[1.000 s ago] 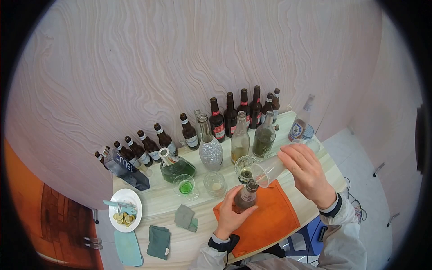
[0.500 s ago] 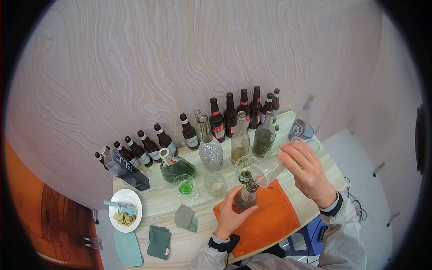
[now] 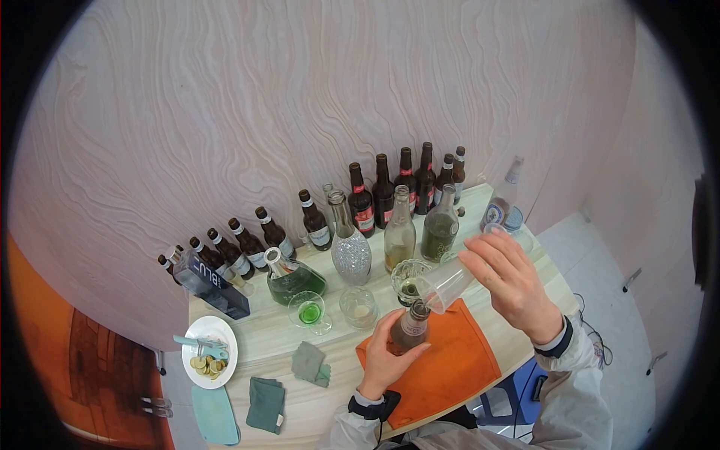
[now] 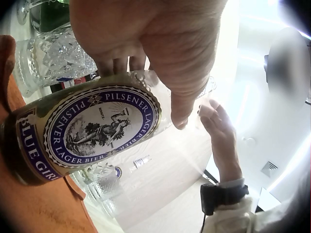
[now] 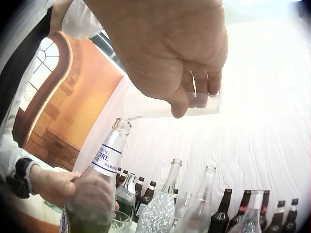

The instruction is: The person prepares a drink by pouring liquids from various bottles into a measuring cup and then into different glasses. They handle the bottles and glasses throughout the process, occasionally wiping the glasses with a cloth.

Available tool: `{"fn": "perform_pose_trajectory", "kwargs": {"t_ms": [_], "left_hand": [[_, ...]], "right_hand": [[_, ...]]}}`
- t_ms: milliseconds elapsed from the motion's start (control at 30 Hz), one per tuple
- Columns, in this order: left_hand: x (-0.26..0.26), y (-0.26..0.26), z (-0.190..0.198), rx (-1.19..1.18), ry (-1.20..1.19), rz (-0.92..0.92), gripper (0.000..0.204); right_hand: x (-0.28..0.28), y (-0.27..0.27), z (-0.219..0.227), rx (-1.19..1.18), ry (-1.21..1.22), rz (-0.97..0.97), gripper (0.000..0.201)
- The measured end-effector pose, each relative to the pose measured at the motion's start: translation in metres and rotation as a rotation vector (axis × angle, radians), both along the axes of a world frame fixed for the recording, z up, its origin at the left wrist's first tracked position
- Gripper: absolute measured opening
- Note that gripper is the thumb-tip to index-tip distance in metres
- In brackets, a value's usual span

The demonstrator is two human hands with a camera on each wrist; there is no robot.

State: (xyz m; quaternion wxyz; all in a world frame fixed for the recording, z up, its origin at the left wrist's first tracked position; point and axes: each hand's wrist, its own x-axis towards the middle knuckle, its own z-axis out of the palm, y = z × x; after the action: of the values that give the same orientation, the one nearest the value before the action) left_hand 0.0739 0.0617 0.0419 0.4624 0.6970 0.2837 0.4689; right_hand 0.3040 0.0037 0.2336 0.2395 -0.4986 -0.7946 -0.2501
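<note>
My left hand (image 3: 386,356) grips a glass beer bottle (image 3: 409,331), fingers and thumb wrapped round its side. The bottle stands over an orange mat (image 3: 457,360), and its blue-and-white pilsener label (image 4: 104,126) shows in the left wrist view. Above it, my right hand (image 3: 510,289) holds a clear plastic cup (image 3: 448,286) tipped on its side. The cup's rim is right at the bottle's mouth (image 5: 124,125), where some clear liquid shows along the cup's lower edge in the right wrist view. Just behind the bottle is a cut-glass tumbler (image 3: 409,274).
Several brown beer bottles (image 3: 362,206) line the wall. Before them stand a glittery bottle (image 3: 351,255), a green-filled decanter (image 3: 296,283) and a glass of green liquid (image 3: 307,311). Folded cloths (image 3: 265,403) and a plate (image 3: 193,330) with lime slices lie at the left.
The cup's base has risen slightly, with my right hand shifting a little. My left hand and the bottle stay where they were.
</note>
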Motion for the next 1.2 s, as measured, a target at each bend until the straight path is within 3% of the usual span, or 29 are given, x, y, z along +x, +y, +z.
{"fn": "perform_pose_trajectory", "kwargs": {"t_ms": [333,600,933,1200], "left_hand": [[0.000,-0.001,0.001,-0.024,-0.022,-0.018,0.082],[0.000,-0.002,-0.007,-0.167,-0.027,-0.076,0.079],[0.002,-0.005,-0.010,-0.289,-0.137,-0.103,0.075],[0.003,-0.004,-0.007,-0.209,-0.114,-0.075,0.075]], "right_hand": [[-0.002,0.003,0.014,0.033,-0.082,0.016,0.050],[-0.017,0.010,0.040,0.159,-0.374,0.112,0.035],[-0.022,0.024,0.039,0.276,-0.350,0.227,0.029],[-0.016,0.025,0.037,0.251,-0.294,0.246,0.029]]}}
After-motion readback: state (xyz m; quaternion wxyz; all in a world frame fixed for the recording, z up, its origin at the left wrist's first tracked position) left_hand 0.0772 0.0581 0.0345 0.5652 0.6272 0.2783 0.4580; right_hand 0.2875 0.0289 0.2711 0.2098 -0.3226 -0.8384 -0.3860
